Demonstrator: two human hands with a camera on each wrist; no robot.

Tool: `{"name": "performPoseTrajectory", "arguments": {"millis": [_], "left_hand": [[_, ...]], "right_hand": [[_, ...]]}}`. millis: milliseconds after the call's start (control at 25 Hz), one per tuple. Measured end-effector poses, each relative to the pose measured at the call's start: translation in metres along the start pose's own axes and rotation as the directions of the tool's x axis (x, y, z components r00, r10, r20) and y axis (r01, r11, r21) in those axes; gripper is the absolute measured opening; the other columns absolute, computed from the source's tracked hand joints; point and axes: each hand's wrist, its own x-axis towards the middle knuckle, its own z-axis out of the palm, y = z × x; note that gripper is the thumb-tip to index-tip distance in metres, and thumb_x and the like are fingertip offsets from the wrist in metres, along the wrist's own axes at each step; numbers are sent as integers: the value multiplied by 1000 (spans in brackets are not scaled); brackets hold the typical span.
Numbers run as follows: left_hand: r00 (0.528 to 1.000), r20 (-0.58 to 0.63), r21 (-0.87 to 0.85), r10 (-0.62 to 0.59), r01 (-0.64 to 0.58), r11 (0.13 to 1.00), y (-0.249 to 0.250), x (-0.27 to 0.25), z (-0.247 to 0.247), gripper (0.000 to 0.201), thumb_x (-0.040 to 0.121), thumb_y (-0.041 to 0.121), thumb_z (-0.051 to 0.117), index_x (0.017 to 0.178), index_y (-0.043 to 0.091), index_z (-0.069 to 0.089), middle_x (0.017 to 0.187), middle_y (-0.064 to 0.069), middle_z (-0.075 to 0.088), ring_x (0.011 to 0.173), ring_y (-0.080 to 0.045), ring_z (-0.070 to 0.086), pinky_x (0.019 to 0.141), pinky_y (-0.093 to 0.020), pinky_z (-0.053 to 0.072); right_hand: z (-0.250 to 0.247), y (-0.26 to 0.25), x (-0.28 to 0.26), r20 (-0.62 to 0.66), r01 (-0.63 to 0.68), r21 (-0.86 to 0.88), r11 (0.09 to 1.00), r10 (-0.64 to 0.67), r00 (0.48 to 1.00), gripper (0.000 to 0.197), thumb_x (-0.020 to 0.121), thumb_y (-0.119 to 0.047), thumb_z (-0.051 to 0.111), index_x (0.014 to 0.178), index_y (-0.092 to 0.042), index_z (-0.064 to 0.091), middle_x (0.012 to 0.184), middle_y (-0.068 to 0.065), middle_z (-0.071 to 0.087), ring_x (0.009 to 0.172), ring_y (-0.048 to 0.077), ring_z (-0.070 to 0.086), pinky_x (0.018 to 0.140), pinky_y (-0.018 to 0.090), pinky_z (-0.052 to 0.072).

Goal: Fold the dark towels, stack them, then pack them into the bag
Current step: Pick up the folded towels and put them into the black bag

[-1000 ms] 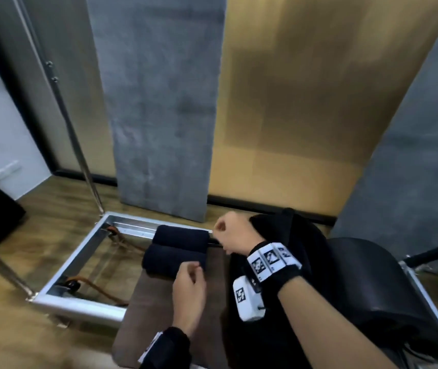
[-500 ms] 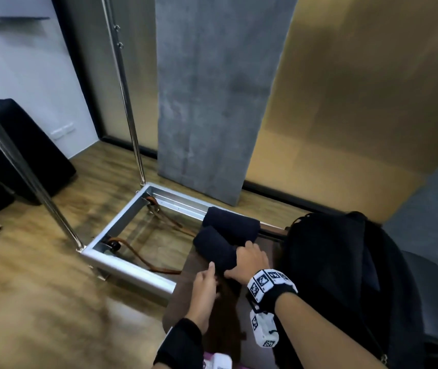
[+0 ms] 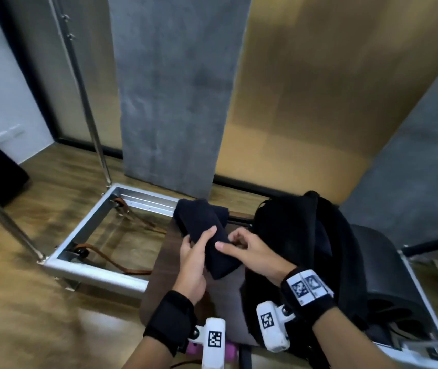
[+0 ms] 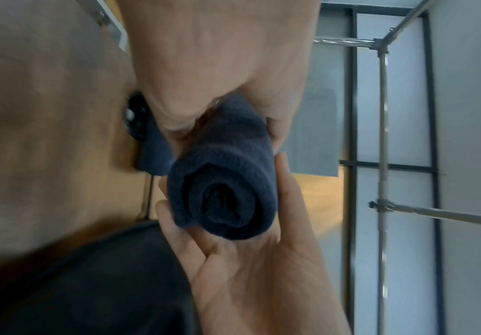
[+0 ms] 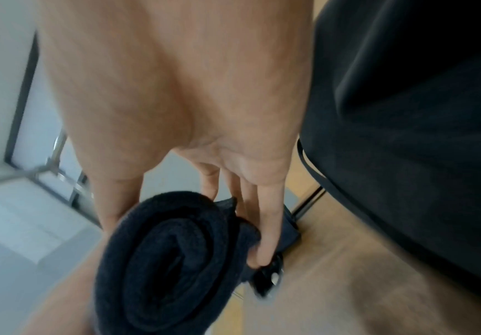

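Overhead, from the head view: wood-plank floor [image 3: 26,302], a grey slab-like wall panel [image 3: 172,89] upright behind, a rectangular silver metal frame [image 3: 92,265] lying on the floor with brown straps inside it. Dark brown wooden surface [image 3: 170,265] juts over the frame's right side. Black soft fabric bag [image 3: 300,235] stands on the right part of the surface, a black rounded seat just beyond it to the right.

Two dark navy rolled towels. First rolled towel [image 3: 212,235] is raised off the surface, angled from far-left to near-right. Second rolled towel [image 3: 220,213] lies behind and under it at the surface's far edge, mostly hidden.

Left hand [image 3: 194,262] grips the raised roll from its left side, thumb across the top. Right hand [image 3: 255,253] meets the same roll from the right, thumb on top, fingers tucked beneath.

Left wrist view adds what the head view lacks: the roll's end [image 4: 221,192], a spiral of terry layers, the right hand [image 4: 256,267] cupping it from below, and the left hand's fingers wrapped round it.

Right wrist view shows the spiral end too [image 5: 170,260], fingers [image 5: 268,224] curled under the roll; bag fabric [image 5: 419,113] fills the right. Blurred.
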Motion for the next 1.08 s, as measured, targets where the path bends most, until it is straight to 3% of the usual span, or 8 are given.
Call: {"name": "performPoseTrajectory", "arguments": {"millis": [200,360,440,480,560,640,920,1080], "left_hand": [[928,367,-124,70,-26,992,3,-35,83,51,89,13,82,136,11,62,127,-13,75,115,-31,74,82,-35,63],[767,633,186,109,-287,940,-17,-50,136,55,83,38,89,131,29,63,125,4,76,115,-18,74,87,-27,61],[670,730,388,136,-569,725,-28,-51,145,53,84,58,81,130,38,62,124,12,72,117,-8,68,94,-21,57],[615,779,500,126,-729,467,-38,-50,146,58,85,69,73,133,39,60,127,15,66,118,-6,64,96,-21,54],[510,853,502,-116,-860,-90,-59,-51,142,72,87,80,58,142,32,60,134,14,54,118,-15,61,99,-35,51],[504,766,362,-399,-851,-379,-74,-53,135,72,90,80,54,140,29,63,137,12,51,115,-25,65,94,-40,49],[493,795,242,-354,-793,-559,-62,-56,143,20,105,46,58,114,30,66,115,3,48,97,-27,65,68,-38,33],[489,846,295,-212,-760,-579,-60,-59,146,15,109,43,53,109,29,54,112,2,37,86,-18,55,59,-32,31]], "right_hand": [[-93,-42,-53,106,-72,235,969,48,993,72,93,-23,77,150,-37,36,135,10,66,115,26,72,83,44,63],[-171,-42,-85,190,-61,27,998,55,980,42,100,-14,69,140,-9,58,127,16,71,115,35,71,90,53,61],[-201,-27,-96,90,-17,-10,1000,18,996,43,99,-9,68,140,-7,56,128,18,70,116,33,70,86,47,63],[-215,-15,-100,22,1,4,1000,-1,1000,45,98,-5,67,142,-6,54,129,19,69,117,33,70,86,47,63],[-233,12,-104,-96,24,95,995,-15,995,49,98,0,65,144,-8,51,132,18,67,118,29,69,89,50,62],[-239,40,-100,-150,17,174,985,10,989,49,99,1,63,144,-12,49,133,15,66,118,26,69,90,52,62],[-234,97,-86,147,-60,-331,942,114,983,54,98,-6,69,146,-18,49,134,-4,66,120,-3,61,101,19,48],[-253,79,-77,215,-18,-783,622,297,931,48,98,-23,69,143,-19,53,134,5,67,126,24,61,107,38,47]]}}
